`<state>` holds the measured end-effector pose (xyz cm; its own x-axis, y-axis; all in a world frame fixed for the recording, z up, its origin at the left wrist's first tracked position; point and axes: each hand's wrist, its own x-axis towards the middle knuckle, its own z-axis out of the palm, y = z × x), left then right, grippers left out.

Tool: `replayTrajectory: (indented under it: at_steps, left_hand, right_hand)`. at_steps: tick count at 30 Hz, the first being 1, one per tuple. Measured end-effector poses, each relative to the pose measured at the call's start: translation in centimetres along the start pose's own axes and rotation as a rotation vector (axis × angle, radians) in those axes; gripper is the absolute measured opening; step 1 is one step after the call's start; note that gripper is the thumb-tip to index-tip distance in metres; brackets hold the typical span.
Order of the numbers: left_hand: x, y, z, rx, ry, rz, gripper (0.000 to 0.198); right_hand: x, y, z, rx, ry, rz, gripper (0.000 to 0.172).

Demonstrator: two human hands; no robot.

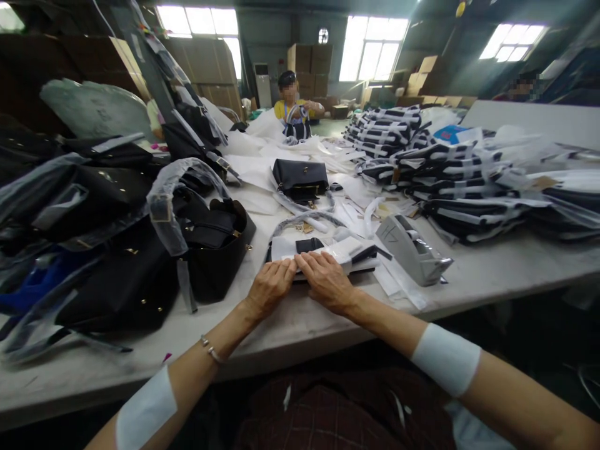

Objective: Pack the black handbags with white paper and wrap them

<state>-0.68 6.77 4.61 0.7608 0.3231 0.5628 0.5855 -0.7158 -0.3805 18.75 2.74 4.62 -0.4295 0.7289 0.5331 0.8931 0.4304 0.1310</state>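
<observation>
In front of me a flat black handbag (362, 274) lies on the table, partly covered by a white wrapping sheet (283, 246). Its handle (323, 214), sleeved in clear plastic, arches behind it. My left hand (270, 289) has its fingers curled over the near edge of the sheet. Beside it, fingertips almost touching, my right hand (325, 282) presses the same edge with bent fingers. What lies under the fingertips is hidden. A grey tape dispenser (405, 250) stands right of the bag.
Black handbags (213, 250) with plastic-wrapped handles crowd the left. Another black bag (300, 178) sits beyond mine. A tall stack of wrapped bags (450, 181) fills the right. White strips and sheets litter the table (262, 369). A person in yellow (300, 112) handles a bag opposite.
</observation>
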Motion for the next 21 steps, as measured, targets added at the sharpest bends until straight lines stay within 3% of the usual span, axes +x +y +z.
replayTrajectory:
  at_steps: [4, 9, 12, 17, 19, 21]
  left_hand:
    - [0.1, -0.2, -0.6, -0.006, 0.021, -0.001, 0.037]
    - [-0.1, 0.0, -0.3, 0.055, 0.078, -0.031, 0.034]
    - [-0.8, -0.3, -0.1, 0.023, 0.118, -0.037, 0.032]
    - [-2.4, -1.1, 0.0, -0.002, 0.161, -0.158, 0.033]
    - [-2.9, -1.4, 0.1, -0.014, 0.18, -0.193, 0.036]
    - [-3.2, -1.6, 0.3, -0.026, 0.217, -0.23, 0.038]
  right_hand:
    - [0.2, -0.2, 0.0, -0.072, 0.047, -0.019, 0.033]
    - [1.5, -0.1, 0.5, -0.07, 0.009, -0.04, 0.027]
    - [1.0, -0.4, -0.7, 0.015, 0.07, -0.057, 0.029]
    - [-5.1, 0.9, -4.8, 0.221, 0.332, -0.121, 0.046]
    - [-8.4, 2.9, -4.9, 0.234, 0.405, -0.024, 0.049]
    - [-11.0, 5.7, -3.3, 0.174, 0.379, 0.161, 0.046]
